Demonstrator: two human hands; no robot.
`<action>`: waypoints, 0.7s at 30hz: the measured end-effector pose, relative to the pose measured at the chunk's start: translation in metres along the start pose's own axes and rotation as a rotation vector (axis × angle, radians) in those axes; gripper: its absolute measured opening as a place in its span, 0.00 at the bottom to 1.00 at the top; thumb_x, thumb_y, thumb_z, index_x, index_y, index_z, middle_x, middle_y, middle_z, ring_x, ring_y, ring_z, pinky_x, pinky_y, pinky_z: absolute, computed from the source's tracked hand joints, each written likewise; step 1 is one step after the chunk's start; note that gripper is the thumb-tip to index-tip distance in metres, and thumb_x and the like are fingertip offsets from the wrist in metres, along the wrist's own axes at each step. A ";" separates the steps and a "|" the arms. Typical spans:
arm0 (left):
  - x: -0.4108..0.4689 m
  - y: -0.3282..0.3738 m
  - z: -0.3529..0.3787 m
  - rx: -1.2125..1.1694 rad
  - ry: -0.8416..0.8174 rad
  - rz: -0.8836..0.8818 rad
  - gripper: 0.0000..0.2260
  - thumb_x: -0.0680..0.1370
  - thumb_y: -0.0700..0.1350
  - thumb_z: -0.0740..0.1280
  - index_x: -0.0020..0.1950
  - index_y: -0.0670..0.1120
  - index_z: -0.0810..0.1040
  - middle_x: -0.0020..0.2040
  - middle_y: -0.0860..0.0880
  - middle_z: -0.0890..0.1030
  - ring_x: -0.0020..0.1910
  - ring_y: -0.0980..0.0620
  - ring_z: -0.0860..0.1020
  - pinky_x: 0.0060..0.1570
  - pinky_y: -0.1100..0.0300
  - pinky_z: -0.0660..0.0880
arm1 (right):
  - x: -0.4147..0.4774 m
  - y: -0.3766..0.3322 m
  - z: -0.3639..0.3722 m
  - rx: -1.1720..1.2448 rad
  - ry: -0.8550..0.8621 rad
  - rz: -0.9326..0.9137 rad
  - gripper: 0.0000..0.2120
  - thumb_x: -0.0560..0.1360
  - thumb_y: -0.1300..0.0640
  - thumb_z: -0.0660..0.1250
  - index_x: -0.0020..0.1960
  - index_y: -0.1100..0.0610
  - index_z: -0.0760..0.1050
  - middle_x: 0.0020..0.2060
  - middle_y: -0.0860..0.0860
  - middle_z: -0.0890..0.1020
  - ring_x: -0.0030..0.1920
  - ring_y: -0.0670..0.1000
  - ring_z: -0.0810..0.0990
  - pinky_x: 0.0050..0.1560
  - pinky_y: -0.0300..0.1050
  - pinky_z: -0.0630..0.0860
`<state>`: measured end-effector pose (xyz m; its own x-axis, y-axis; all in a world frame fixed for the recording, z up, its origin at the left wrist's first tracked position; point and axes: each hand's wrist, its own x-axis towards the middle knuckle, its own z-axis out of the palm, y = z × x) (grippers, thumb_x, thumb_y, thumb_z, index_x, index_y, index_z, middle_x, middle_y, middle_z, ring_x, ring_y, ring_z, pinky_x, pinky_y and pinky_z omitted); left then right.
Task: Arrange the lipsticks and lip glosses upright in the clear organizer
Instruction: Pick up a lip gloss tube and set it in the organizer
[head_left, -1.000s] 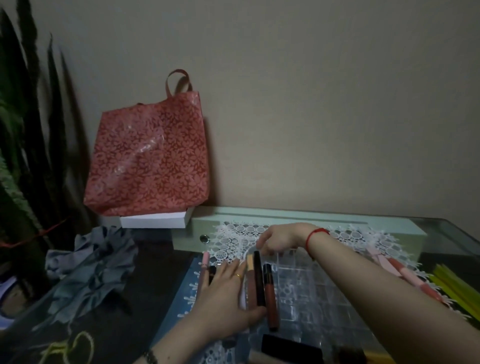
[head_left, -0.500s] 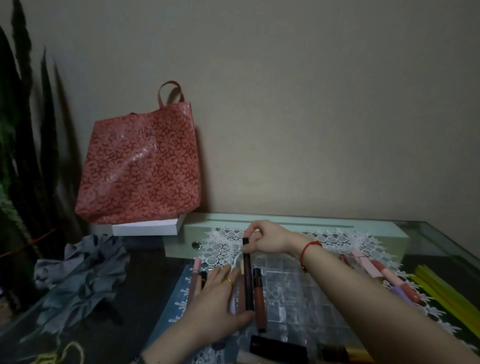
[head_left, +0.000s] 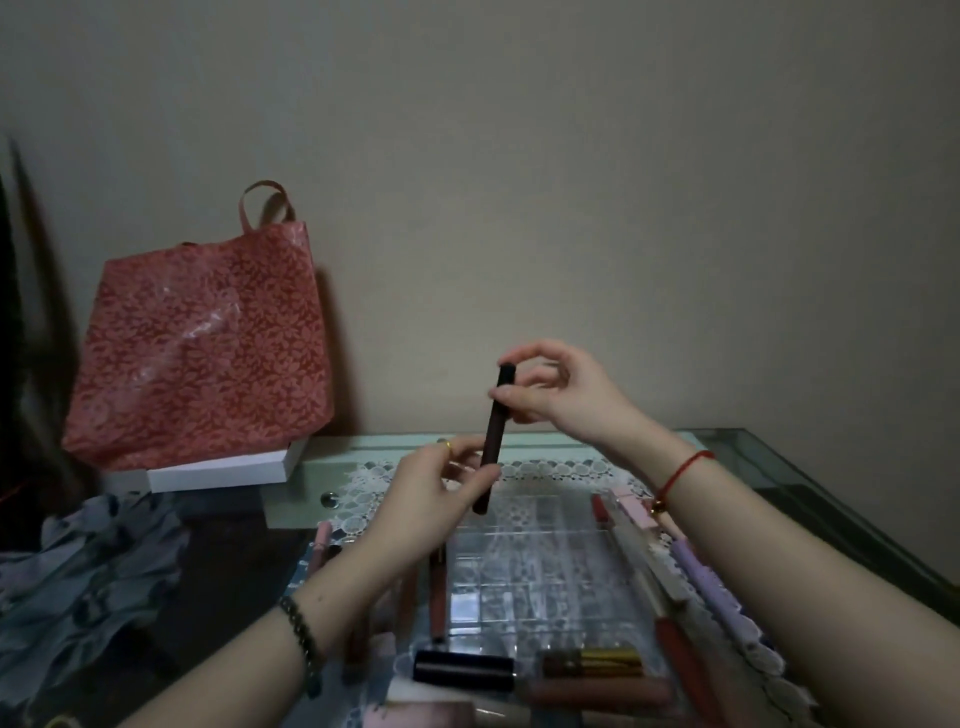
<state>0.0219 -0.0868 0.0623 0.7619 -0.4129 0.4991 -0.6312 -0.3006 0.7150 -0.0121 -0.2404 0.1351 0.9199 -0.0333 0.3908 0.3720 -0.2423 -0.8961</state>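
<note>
A long dark lip gloss tube (head_left: 492, 441) hangs nearly upright in the air above the far end of the clear organizer (head_left: 540, 577). My right hand (head_left: 558, 387) pinches its black cap at the top. My left hand (head_left: 434, 499) holds its lower end between thumb and fingers. The organizer is a grid of clear cells lying on a lace mat. More glosses lie flat around it: pink and brown tubes (head_left: 439, 597) at its left, a red one (head_left: 600, 506), a clear one (head_left: 647, 564) and a lilac one (head_left: 709, 587) along its right, a black lipstick (head_left: 462, 670) and a gold-capped tube (head_left: 592, 662) at the near edge.
A red patterned bag (head_left: 200, 345) stands on a white box (head_left: 218, 470) at the back left against the wall. Crumpled grey cloth (head_left: 88, 582) lies on the dark glass table at the left. The glass table edge (head_left: 841, 509) runs down the right side.
My right hand lifted the dark tube off the row at the organizer's left and raised it upright. My left hand left the lying tubes and took its lower end.
</note>
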 end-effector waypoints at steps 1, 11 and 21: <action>0.006 0.006 0.006 -0.038 -0.006 -0.020 0.08 0.72 0.44 0.70 0.51 0.52 0.79 0.39 0.54 0.80 0.36 0.57 0.78 0.40 0.66 0.73 | -0.003 -0.003 -0.009 -0.006 0.027 -0.018 0.11 0.69 0.69 0.69 0.43 0.53 0.74 0.28 0.49 0.76 0.33 0.50 0.77 0.43 0.48 0.77; 0.044 0.035 0.068 -0.254 -0.131 -0.055 0.09 0.70 0.40 0.72 0.42 0.53 0.77 0.38 0.53 0.79 0.29 0.65 0.76 0.36 0.73 0.73 | -0.024 0.004 -0.069 -0.080 0.228 -0.030 0.12 0.70 0.67 0.69 0.46 0.50 0.77 0.36 0.49 0.79 0.34 0.45 0.79 0.40 0.42 0.78; 0.040 0.016 0.102 -0.152 -0.174 -0.027 0.08 0.68 0.44 0.74 0.40 0.56 0.78 0.37 0.58 0.82 0.38 0.67 0.78 0.39 0.77 0.70 | -0.034 0.041 -0.079 -0.153 0.226 0.012 0.14 0.69 0.70 0.69 0.44 0.51 0.77 0.34 0.49 0.76 0.26 0.38 0.74 0.35 0.32 0.75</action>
<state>0.0274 -0.1964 0.0439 0.7338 -0.5519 0.3961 -0.5715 -0.1864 0.7992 -0.0382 -0.3258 0.1012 0.8664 -0.2488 0.4329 0.3222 -0.3838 -0.8654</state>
